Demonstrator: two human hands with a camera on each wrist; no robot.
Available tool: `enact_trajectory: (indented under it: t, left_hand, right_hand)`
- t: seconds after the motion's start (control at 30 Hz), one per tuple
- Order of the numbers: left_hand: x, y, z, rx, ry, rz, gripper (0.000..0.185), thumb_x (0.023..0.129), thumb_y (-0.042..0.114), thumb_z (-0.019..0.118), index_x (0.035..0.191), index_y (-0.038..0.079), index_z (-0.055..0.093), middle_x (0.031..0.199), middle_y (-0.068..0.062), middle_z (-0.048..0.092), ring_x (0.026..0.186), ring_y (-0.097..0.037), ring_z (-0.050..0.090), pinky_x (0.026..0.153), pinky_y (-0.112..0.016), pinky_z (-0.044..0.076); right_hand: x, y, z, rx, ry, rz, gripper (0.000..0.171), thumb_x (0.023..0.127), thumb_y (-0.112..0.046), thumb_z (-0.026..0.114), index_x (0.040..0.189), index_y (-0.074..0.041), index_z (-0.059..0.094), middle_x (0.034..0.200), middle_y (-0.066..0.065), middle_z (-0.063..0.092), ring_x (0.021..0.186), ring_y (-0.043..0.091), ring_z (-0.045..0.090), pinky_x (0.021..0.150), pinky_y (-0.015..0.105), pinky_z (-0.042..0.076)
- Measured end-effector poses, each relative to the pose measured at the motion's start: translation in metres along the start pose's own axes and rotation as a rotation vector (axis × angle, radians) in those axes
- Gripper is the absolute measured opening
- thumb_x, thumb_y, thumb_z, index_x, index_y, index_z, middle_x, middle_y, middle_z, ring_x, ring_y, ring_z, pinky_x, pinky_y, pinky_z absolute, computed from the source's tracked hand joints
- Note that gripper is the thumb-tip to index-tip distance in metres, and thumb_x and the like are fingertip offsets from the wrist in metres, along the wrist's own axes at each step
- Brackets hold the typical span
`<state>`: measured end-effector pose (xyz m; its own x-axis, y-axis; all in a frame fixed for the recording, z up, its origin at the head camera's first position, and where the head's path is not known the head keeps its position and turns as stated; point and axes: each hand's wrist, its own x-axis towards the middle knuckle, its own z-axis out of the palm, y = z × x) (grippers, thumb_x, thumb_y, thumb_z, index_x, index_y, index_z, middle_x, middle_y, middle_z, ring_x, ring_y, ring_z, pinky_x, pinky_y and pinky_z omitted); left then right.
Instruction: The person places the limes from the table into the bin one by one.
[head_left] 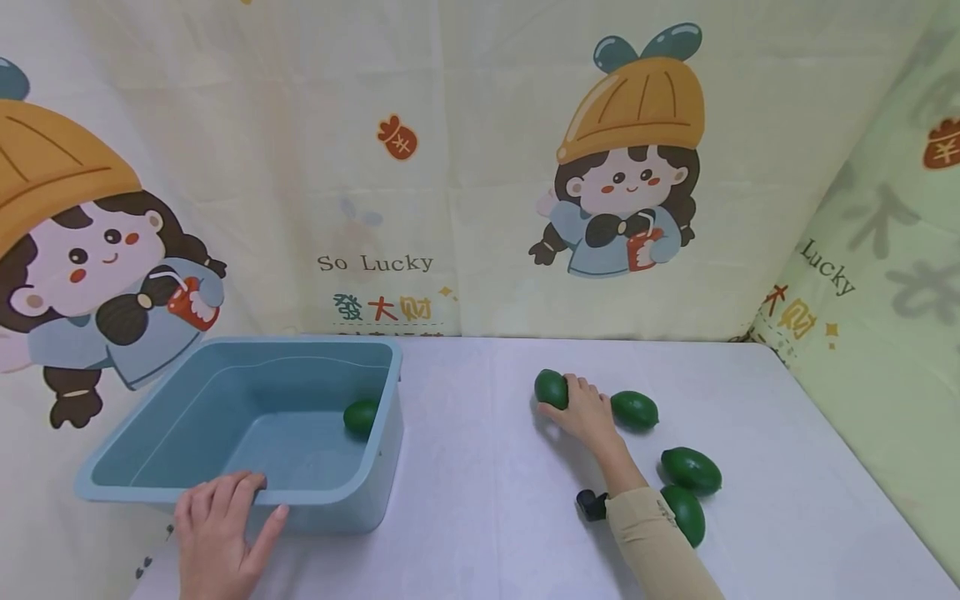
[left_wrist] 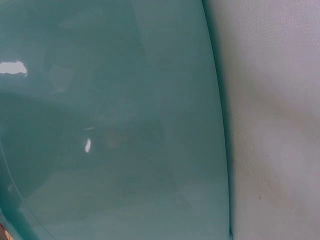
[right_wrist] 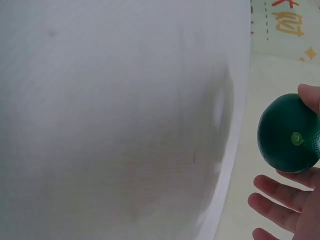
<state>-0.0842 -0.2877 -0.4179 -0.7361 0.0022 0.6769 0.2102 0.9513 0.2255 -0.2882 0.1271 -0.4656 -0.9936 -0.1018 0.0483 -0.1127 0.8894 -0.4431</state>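
Note:
My right hand [head_left: 576, 406] grips a dark green lime-like fruit [head_left: 551, 388] on the white table [head_left: 480, 467], right of centre. In the right wrist view the same fruit [right_wrist: 290, 132] sits between my thumb and my fingers [right_wrist: 280, 199]. My left hand [head_left: 238, 502] holds the near rim of a blue plastic tub [head_left: 225, 392], fingers over the edge and thumb on the outer wall. One green fruit [head_left: 361, 415] lies inside the tub by its right wall. The left wrist view shows only the tub wall [left_wrist: 125, 125] and the table [left_wrist: 275, 125].
Three more green fruits lie on the table right of my right hand: one close by [head_left: 634, 409], one further right [head_left: 691, 469], one beside my sleeve [head_left: 684, 512]. Cartoon-printed cloth [head_left: 450, 167] hangs behind and to the right of the table.

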Motion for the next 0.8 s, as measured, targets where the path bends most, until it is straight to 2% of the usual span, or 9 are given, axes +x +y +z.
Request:
enact_trajectory:
  t: [0.5,0.8]
  left_hand:
    - [0.003,0.0,-0.001,0.014,-0.002,-0.004,0.057,0.091,0.054,0.036,0.092,-0.001,0.052,0.097,-0.02,0.048,0.092,-0.038,0.034,0.084,-0.055,0.017]
    - [0.004,-0.003,0.001,0.003,0.012,0.007,0.061,0.09,0.058,0.033,0.091,0.0,0.053,0.096,-0.019,0.048,0.09,-0.038,0.034,0.083,-0.055,0.018]
  right_hand:
    - [0.0,-0.016,-0.013,0.011,0.064,-0.063,0.076,0.08,-0.052,0.058,0.132,0.001,0.038,0.125,0.021,0.048,0.113,0.038,0.046,0.095,0.057,0.03]
    - [0.001,-0.034,-0.024,0.012,0.091,-0.102,0.075,0.079,-0.051,0.06,0.129,0.001,0.041,0.12,0.02,0.051,0.108,0.036,0.048,0.094,0.056,0.032]
